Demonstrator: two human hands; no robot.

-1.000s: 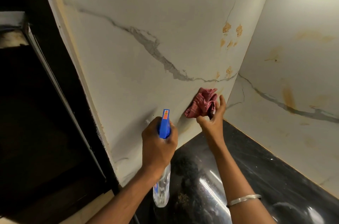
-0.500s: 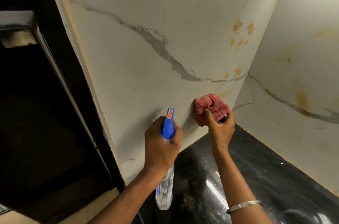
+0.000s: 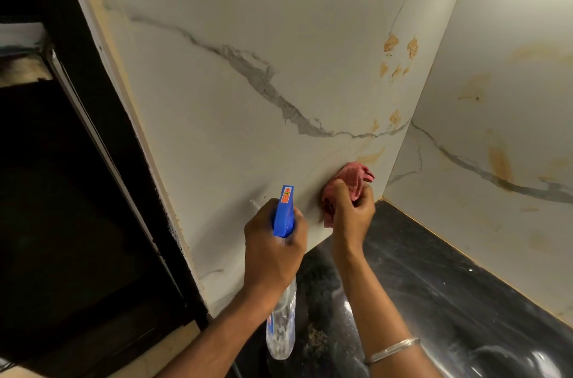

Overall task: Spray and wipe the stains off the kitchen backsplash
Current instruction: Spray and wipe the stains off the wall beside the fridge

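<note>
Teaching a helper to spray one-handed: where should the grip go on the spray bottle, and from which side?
Wrap the neck of the spray bottle just under its blue trigger head, coming from behind, as the left hand does. The head sits above the hand, the clear body hangs below, and the nozzle points at the backsplash.

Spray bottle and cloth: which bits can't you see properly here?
- Head view: the spray bottle's trigger and neck, covered by the left hand.
- Head view: part of the red cloth, and the backsplash patch under it, covered by the right hand.
- Head view: the bottle label, too small to read.
</note>
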